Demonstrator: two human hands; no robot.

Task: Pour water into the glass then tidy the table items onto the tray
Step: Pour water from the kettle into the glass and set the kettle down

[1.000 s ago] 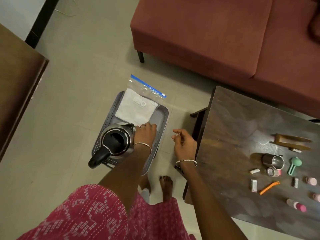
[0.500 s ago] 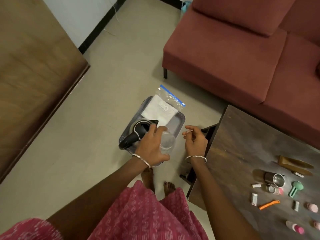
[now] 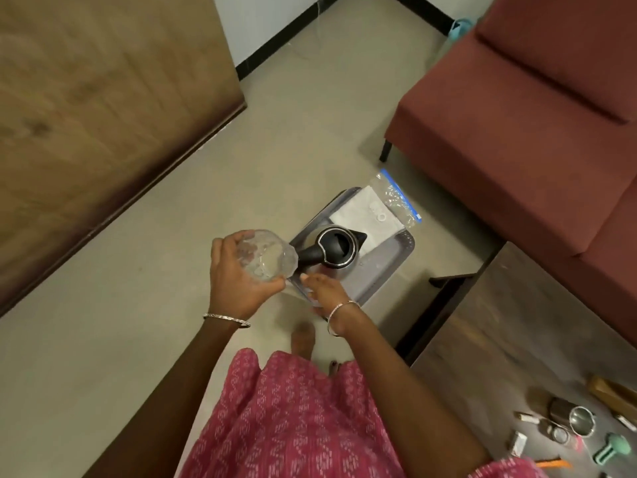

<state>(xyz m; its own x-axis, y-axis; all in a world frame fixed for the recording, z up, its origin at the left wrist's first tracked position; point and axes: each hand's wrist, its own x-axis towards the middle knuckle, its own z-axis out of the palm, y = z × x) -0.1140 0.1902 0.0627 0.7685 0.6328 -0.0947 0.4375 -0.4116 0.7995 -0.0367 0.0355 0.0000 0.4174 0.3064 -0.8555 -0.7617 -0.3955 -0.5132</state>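
A steel kettle [image 3: 336,248] with a black lid and handle stands on a grey tray [image 3: 391,270] on the floor. Behind the kettle on the tray lies a zip bag [image 3: 374,215] holding a white cloth. My left hand [image 3: 236,277] grips a clear glass [image 3: 267,257] from its left side, raised just left of the kettle's handle. My right hand [image 3: 324,289] hovers over the tray's near edge, fingers stretched toward the kettle handle and holding nothing. On the dark wooden table [image 3: 517,339] at the lower right lie a steel cup [image 3: 579,420] and several small items.
A maroon sofa [image 3: 517,115] fills the upper right, close behind the tray. A large wooden surface [image 3: 86,115] takes up the left. A green tool [image 3: 610,450], an orange stick [image 3: 553,464] and a wooden piece [image 3: 613,396] lie by the cup. My feet stand near the tray.
My left hand has lifted the glass off the tray and carried it left. My right hand has moved from beside the table to the tray's near edge by the kettle handle.
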